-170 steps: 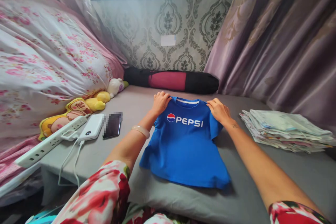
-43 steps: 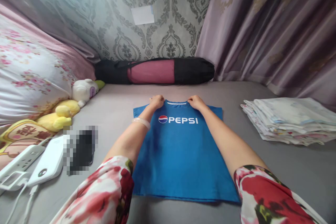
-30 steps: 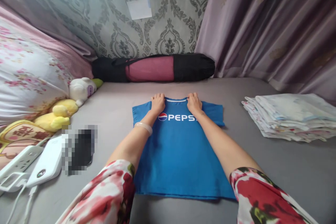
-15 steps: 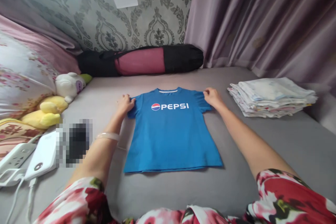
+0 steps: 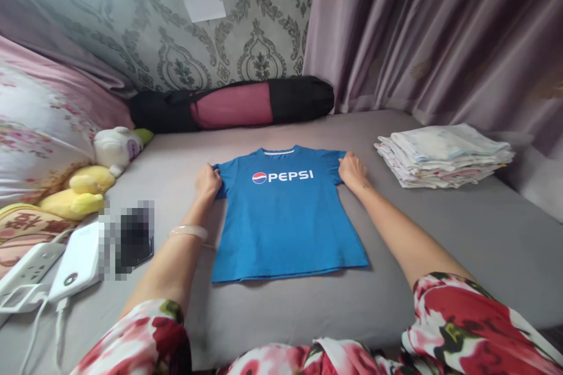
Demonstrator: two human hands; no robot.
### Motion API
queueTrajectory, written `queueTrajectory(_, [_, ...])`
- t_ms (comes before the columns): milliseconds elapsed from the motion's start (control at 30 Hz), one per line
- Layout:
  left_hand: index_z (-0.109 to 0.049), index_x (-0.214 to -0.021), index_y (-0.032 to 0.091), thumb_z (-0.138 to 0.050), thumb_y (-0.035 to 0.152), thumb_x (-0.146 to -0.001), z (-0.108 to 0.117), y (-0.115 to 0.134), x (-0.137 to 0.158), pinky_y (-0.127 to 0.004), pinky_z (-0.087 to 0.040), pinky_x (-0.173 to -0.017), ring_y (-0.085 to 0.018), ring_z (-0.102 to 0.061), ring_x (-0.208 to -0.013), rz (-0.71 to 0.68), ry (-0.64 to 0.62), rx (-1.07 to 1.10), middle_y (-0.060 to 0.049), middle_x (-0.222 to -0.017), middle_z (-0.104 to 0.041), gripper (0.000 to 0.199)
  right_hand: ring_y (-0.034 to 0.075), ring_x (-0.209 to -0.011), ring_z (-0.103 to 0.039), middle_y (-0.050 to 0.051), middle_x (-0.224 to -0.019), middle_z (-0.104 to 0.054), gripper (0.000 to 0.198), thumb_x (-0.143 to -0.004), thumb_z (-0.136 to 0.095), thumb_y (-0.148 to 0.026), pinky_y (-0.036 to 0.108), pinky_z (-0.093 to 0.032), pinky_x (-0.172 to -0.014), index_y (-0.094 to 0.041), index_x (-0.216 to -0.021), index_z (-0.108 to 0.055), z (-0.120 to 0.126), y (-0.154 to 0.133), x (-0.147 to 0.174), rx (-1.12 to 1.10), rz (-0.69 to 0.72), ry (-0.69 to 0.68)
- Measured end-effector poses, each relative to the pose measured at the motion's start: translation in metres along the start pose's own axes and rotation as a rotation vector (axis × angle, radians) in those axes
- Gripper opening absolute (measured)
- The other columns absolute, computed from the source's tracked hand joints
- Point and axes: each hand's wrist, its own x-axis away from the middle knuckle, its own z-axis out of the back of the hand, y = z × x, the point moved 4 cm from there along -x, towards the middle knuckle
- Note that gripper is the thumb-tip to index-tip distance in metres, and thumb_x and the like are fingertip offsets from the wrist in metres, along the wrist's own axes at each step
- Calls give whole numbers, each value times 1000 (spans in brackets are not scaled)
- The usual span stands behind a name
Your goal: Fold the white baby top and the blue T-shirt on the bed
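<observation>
A bright blue short-sleeved fabric T-shirt with a white PEPSI print and a red, white and blue round emblem (image 5: pixel 285 222) lies front up and spread out on a smooth grey sheet (image 5: pixel 272 313), its neckline away from the person and its hem towards them; the person's left hand (image 5: pixel 208 180) has its grip closed on the end of the sleeve on that side, and the right hand (image 5: pixel 352 170) has its grip closed on the end of the opposite sleeve; a pale, smooth bangle (image 5: pixel 188 231) circles the left wrist.

To the right of the right hand, near but apart, sits a stack of folded white patterned cloths (image 5: pixel 444 158); beyond the shirt, a long black and dusky-pink cylindrical bag (image 5: pixel 233 105) lies along the wall; left of the left arm are a dark phone, partly pixelated (image 5: pixel 134 243), a white rectangular power bank with a cable plugged in (image 5: pixel 77 263) and a long white power strip (image 5: pixel 37 266); behind these rest a yellow plush toy (image 5: pixel 83 202) and a white plush toy (image 5: pixel 113 145).
</observation>
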Motion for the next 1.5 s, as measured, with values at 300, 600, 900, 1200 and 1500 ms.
queueTrajectory(300, [-52,-119,9,-43,40,-90,16,-14,12,-35,-45,-95,-30,-56,-118,-8,71,74,-22,-122,-61,44,28,-110,-60,19,-113,-65,33,-94,-46,-31,38,-45,-90,-13,-119,-57,14,20,2,-97,176,54])
queueTrajectory(600, [-67,-77,17,-54,47,-82,25,-16,71,-27,-46,-66,-21,-67,-75,-63,-301,302,-5,-71,-69,33,20,-83,-63,7,-101,-65,20,-85,-51,-25,34,-50,-81,-24,-98,-66,16,27,56,-135,809,-86])
queueTrajectory(900, [-63,-104,18,-58,32,-81,14,-19,74,-30,-47,-81,-24,-64,-101,-41,-103,197,-11,-104,-70,27,26,-104,-62,9,-121,-62,37,-93,-36,-19,36,-50,-76,-26,-116,-63,16,16,76,153,892,-31])
queueTrajectory(1200, [-61,-105,19,-43,24,-90,12,-18,64,-29,-46,-85,-23,-62,-107,-94,-16,87,-11,-111,-69,24,25,-95,-63,10,-116,-64,36,-95,-35,-17,36,-46,-79,-22,-106,-68,20,14,75,260,872,-8])
queueTrajectory(1500, [-65,-74,18,-49,48,-80,28,-40,97,-28,-44,-63,-22,-64,-72,-112,-274,211,-5,-70,-67,34,21,-79,-65,6,-83,-71,25,-89,-49,-31,28,-44,-70,-19,-86,-70,24,38,80,-53,420,-144])
